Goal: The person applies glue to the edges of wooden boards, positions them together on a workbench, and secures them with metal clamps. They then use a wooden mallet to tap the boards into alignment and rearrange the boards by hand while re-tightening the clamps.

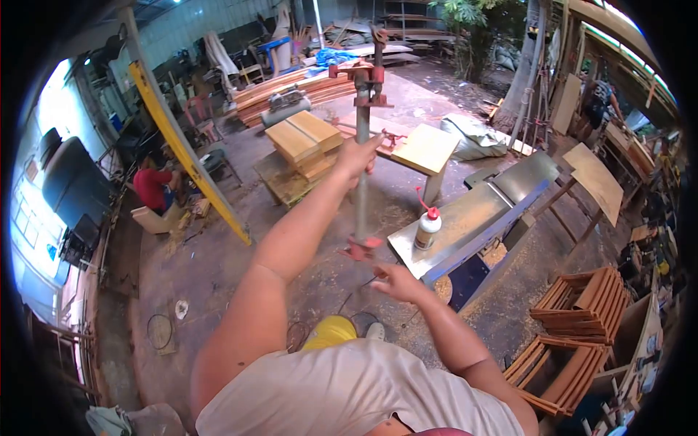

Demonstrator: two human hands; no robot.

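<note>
Head view: I record a long bar clamp (361,196) held to the left of the metal surface (465,218). Its bar is grey, slim, straight and apparently metal; the fittings at both ends are chunky, reddish and worn. The long axis runs up and down the view, nearly upright, the larger fitting pointing away from the wearer and the smaller red one at the lower end. Its true lean in depth cannot be determined.

The left grip (358,156) is wrapped about the bar, below the larger fitting. The right grip (396,283) has its fingers partly bent, just beside the lower fitting, holding nothing that I can see.

The metal surface is smooth, flat and oblong, dusted with tan shavings. A white squeeze bottle (427,229) with a red cap stands on its near end. Left of the metal surface, beyond the bar, pale boards (302,138) are stacked squarely, their faces smooth and grained. Right of it, nearer the wearer, brown slatted wooden frames (582,305) lie piled. Shavings litter the rough, stained floor (240,291) around it.
</note>
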